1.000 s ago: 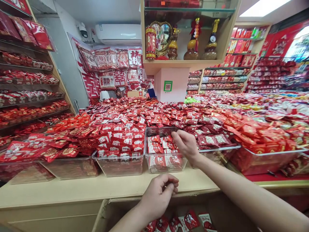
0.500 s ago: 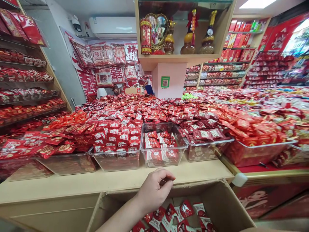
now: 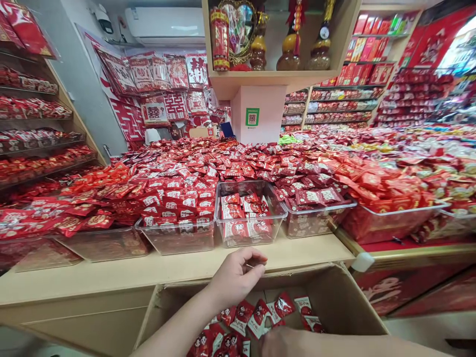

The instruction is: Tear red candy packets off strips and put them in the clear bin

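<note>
My left hand (image 3: 240, 270) hovers over the near edge of the counter and the back rim of the cardboard box (image 3: 344, 292). Its fingers curl loosely, thumb and forefinger apart, and nothing shows between them. Down in the box, my right hand (image 3: 280, 341) is among small red-and-white candy packets (image 3: 259, 318); blur and the hand itself hide its fingers. Just beyond my left hand stands a clear plastic bin (image 3: 251, 238), partly filled with similar red-and-white packets (image 3: 236, 213) stacked in rows.
Clear bins heaped with red packets (image 3: 178, 203) and dark red packets (image 3: 312, 196) flank the part-filled bin. A wooden counter (image 3: 111, 277) runs beneath them. Above the heaps hangs a display cabinet (image 3: 275, 79) on a pillar. Stocked shelves (image 3: 37, 134) line the left side.
My right hand has come in from the lower right and reached down among the packets in the box. My left hand stays nearly in place. The view has tilted slightly downward.
</note>
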A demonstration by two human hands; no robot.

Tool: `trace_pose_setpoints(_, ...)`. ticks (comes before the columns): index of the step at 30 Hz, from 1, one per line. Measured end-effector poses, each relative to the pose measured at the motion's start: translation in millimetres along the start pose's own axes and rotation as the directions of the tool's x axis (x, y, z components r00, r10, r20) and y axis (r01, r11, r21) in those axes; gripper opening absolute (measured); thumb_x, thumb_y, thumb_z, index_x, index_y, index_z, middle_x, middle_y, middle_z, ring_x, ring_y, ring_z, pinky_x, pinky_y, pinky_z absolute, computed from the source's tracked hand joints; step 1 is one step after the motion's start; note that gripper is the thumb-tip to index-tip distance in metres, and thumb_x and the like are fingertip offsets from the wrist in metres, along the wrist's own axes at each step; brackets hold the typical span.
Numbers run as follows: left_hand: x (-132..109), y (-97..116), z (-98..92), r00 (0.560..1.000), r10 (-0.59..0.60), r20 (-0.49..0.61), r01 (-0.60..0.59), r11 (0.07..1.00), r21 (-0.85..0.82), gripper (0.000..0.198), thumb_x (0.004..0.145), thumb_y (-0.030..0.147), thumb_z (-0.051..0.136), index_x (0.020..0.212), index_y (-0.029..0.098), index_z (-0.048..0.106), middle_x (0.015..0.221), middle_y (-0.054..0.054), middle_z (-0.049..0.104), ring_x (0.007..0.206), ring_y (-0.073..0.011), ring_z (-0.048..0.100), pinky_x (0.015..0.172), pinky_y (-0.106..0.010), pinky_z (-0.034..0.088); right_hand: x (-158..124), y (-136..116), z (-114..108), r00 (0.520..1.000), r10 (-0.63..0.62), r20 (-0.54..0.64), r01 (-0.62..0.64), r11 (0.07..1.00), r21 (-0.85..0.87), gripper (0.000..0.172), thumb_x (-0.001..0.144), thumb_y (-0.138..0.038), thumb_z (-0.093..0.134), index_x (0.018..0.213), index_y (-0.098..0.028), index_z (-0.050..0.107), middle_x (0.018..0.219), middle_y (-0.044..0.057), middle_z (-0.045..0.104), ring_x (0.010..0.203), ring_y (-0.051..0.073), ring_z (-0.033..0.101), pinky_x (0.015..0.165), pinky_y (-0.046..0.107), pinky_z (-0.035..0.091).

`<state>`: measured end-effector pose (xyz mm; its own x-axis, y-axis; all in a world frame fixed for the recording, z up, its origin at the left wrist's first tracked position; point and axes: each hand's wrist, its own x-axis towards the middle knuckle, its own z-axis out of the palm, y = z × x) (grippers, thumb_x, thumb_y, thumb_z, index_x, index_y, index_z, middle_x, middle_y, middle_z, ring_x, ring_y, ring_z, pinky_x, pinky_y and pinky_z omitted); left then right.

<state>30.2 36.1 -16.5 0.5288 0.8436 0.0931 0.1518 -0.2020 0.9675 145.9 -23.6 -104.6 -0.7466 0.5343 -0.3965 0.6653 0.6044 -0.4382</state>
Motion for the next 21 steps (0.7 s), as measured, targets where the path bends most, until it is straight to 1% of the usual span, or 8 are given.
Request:
trace_pose_setpoints(2,1,0,-1.6,0.999,-0.032,-0.002,0.031,0.986,-0.166,0.016,0.075,0.025,0.053,0.088,0.016,0.056,0.081,-0.004,0.059,0.076,-0.0142,0.055,0.071,-0.027,0.044,-14,-3,-30,0.997,-0.074,-0.016,0.073,0.995,-0.074,0.015,0.058,-0.004,0.056,0.048,-0.014,0.053,0.042,-0.001,0.048,0.043,0.011,0.044,0.038,0.021,0.027)
trace_pose_setpoints(4,2,4,-4.6,0.998,-0.062,-0.005,0.057,0.947,-0.316,0.019,0.076,0.03,0.052,0.087,0.015,0.055,0.084,-0.005,0.06,0.076,-0.0143,0.057,0.07,-0.028,0.045,-36,-6,-59,0.968,-0.107,-0.226,0.141,0.98,0.14,0.006,0.058,-0.01,0.055,0.055,-0.015,0.054,0.048,-0.004,0.049,0.043,0.007,0.04,0.038,0.018,0.026)
trace_pose_setpoints(7,2,13,-10.0,0.989,-0.136,0.063,0.149,0.849,-0.507,0.031,0.079,0.042,0.045,0.09,0.015,0.054,0.087,-0.008,0.061,0.074,-0.0157,0.059,0.066,-0.028,0.046,-64,-4,-88,0.868,0.06,-0.493,0.189,0.879,0.438,0.009,0.062,-0.009,0.047,0.056,-0.015,0.05,0.053,-0.005,0.051,0.047,0.006,0.04,0.043,0.016,0.03)
trace_pose_setpoints(9,2,16,-11.8,0.98,-0.169,0.108,0.2,0.799,-0.567,0.039,0.077,0.048,0.043,0.095,0.015,0.052,0.088,-0.009,0.062,0.072,-0.0165,0.06,0.064,-0.029,0.047,-72,1,-95,0.786,0.224,-0.576,0.182,0.808,0.561,0.011,0.066,-0.01,0.044,0.056,-0.015,0.047,0.053,-0.003,0.055,0.048,0.007,0.044,0.045,0.017,0.033)
trace_pose_setpoints(11,2,16,-10.8,0.979,-0.184,0.086,0.202,0.837,-0.509,0.037,0.071,0.043,0.056,0.098,0.017,0.05,0.086,-0.006,0.062,0.068,-0.0157,0.06,0.059,-0.027,0.048,-72,7,-94,0.733,0.323,-0.599,0.19,0.749,0.635,0.012,0.068,-0.012,0.045,0.057,-0.016,0.045,0.055,0.0,0.058,0.049,0.008,0.048,0.046,0.018,0.035)
trace_pose_setpoints(15,5,11,-4.7,0.986,-0.167,0.012,0.16,0.92,-0.358,0.035,0.065,0.024,0.067,0.095,0.018,0.049,0.073,0.0,0.062,0.059,-0.011,0.058,0.054,-0.022,0.047,-61,11,-89,0.696,0.412,-0.589,0.257,0.623,0.739,0.016,0.071,-0.025,0.052,0.063,-0.018,0.041,0.053,-0.001,0.058,0.047,0.01,0.051,0.043,0.019,0.038)
trace_pose_setpoints(18,6,10,-2.6,0.986,-0.166,-0.025,0.146,0.918,-0.369,0.034,0.065,0.021,0.067,0.094,0.017,0.051,0.075,0.0,0.064,0.062,-0.0101,0.059,0.058,-0.021,0.048,-56,10,-89,0.699,0.449,-0.557,0.34,0.477,0.811,0.024,0.071,-0.038,0.054,0.076,-0.019,0.04,0.053,-0.004,0.056,0.04,0.009,0.05,0.036,0.018,0.037)
trace_pose_setpoints(21,5,11,-2.9,0.976,-0.213,-0.051,0.18,0.911,-0.372,0.028,0.065,0.024,0.067,0.089,0.015,0.057,0.072,-0.001,0.066,0.06,-0.0103,0.06,0.058,-0.022,0.049,-54,11,-90,0.706,0.434,-0.56,0.351,0.472,0.809,0.027,0.074,-0.044,0.048,0.078,-0.018,0.043,0.051,-0.004,0.055,0.033,0.007,0.046,0.033,0.017,0.033)
